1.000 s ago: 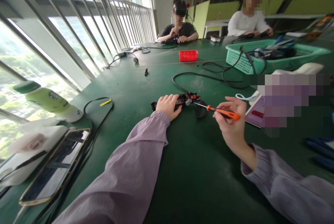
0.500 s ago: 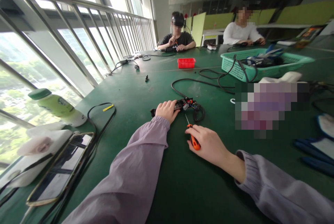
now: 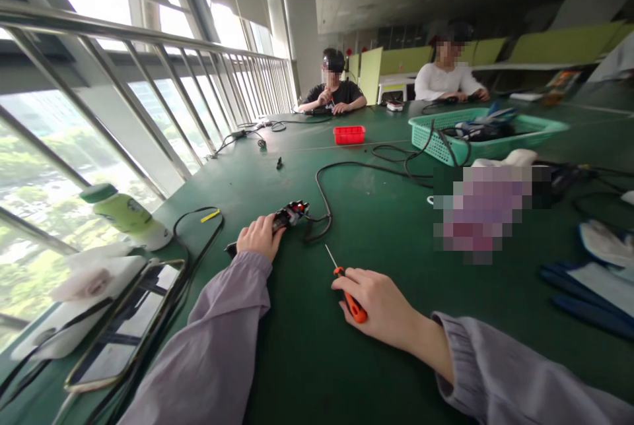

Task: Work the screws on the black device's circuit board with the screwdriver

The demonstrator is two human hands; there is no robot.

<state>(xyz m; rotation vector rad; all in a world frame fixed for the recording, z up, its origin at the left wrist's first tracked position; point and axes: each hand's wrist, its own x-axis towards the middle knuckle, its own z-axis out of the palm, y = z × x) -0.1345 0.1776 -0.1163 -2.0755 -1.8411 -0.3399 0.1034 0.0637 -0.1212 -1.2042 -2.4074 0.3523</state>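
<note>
My left hand is wrapped round a long black corded device on the table. The far end of the device is opened up, with wires and small red parts showing; most of its body is hidden under my fingers. From that end a black cord loops away over the table towards the basket. My right hand grips a screwdriver by its orange and black handle. The screwdriver's thin metal shaft points up and left, its tip apart from the device.
A red plastic box, a small black part and a green basket with cables stand farther off. Left lie a phone and a bottle; right, blue-white gloves. Two people sit across the green table.
My left hand has drawn the device left and nearer to me, turning its wired end. My right hand, still with the screwdriver, has moved slightly down and left. The view has tilted up.
</note>
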